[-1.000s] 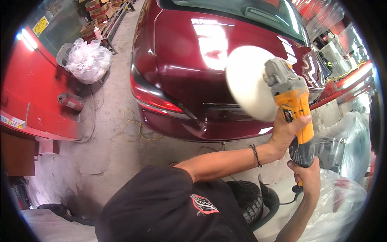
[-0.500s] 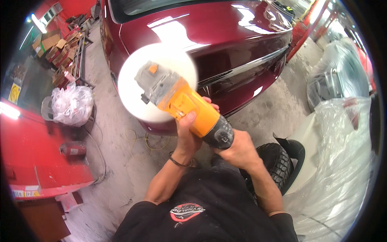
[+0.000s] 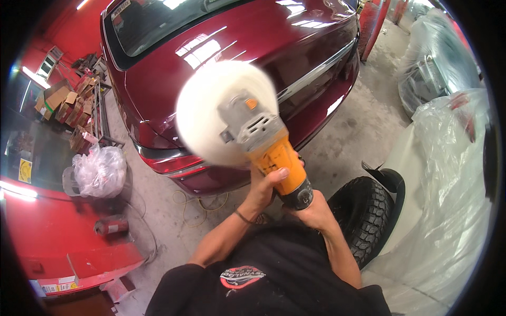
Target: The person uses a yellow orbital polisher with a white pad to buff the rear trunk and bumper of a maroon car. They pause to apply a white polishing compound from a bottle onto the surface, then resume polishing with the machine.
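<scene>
Both of my hands grip an orange and grey power polisher [image 3: 282, 160]. My left hand [image 3: 263, 188] wraps the orange body from the left, its thumb lying across the top. Around the black rear end closes my right hand [image 3: 315, 211]. A large round white pad [image 3: 203, 113] sits under the grey head, its edge blurred. Behind the pad stands a glossy dark red car [image 3: 153, 87], its rear turned toward me. The pad overlaps the car's rear corner in view; whether it touches the paint I cannot tell.
A knobbly black tire [image 3: 363, 216] and a pale body panel under plastic sheeting [image 3: 443, 174] stand close on my right. A plastic-wrapped vehicle [image 3: 440, 63] is farther back. Leftward are a clear plastic bundle [image 3: 99, 174], cardboard boxes [image 3: 58, 97] and a thin yellow hose [image 3: 197, 224] on the floor.
The view has shifted, and the car's tail light and rear window now show more. The polisher has moved right in the picture and points more upright. Both hands keep their grip.
</scene>
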